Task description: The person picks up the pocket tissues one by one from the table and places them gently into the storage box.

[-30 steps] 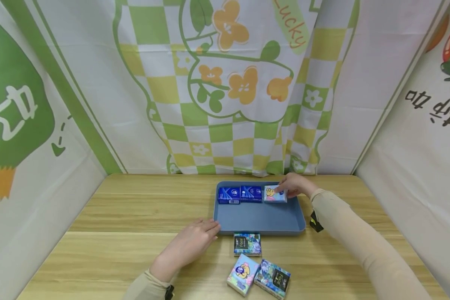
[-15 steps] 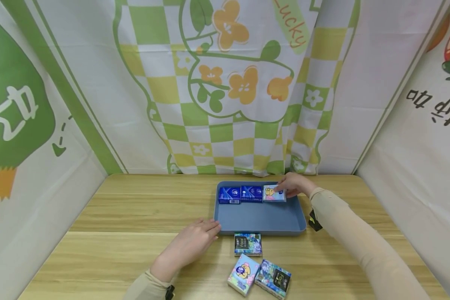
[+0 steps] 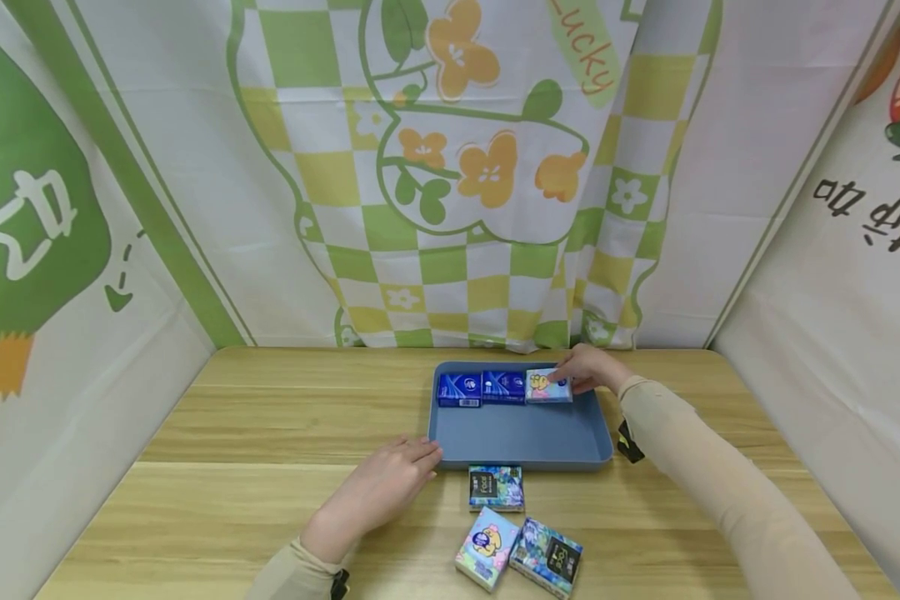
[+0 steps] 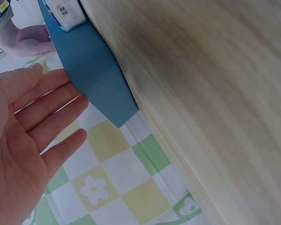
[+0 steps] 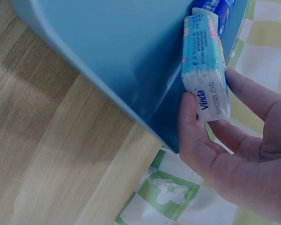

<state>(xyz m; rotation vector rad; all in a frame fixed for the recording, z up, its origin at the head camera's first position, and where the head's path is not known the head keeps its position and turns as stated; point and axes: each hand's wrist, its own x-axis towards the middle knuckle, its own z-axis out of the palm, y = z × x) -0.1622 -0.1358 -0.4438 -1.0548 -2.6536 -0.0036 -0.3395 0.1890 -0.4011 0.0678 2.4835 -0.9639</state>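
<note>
A blue-grey tray (image 3: 521,433) lies on the table. Along its far side sit two dark blue tissue packs, the left one (image 3: 460,390) beside the middle one (image 3: 503,387). At the right end of that row, a light blue tissue pack (image 3: 548,386) with a yellow cartoon is pinched by my right hand (image 3: 592,369). In the right wrist view, fingers and thumb hold this pack (image 5: 206,61) by its sides, and its printed end reads "Vinda". My left hand (image 3: 387,481) has its fingers extended, fingertips against the tray's left wall (image 4: 91,65).
In front of the tray lie a flowered tissue pack (image 3: 496,488) with a black label, a pale blue cartoon pack (image 3: 487,548) set at a slant, and another flowered pack (image 3: 547,557) beside it. A printed curtain (image 3: 457,275) hangs behind the wooden table (image 3: 285,417).
The light blue pack in my right hand has shifted slightly left, up to the middle dark blue pack. My left hand stays at the tray's edge.
</note>
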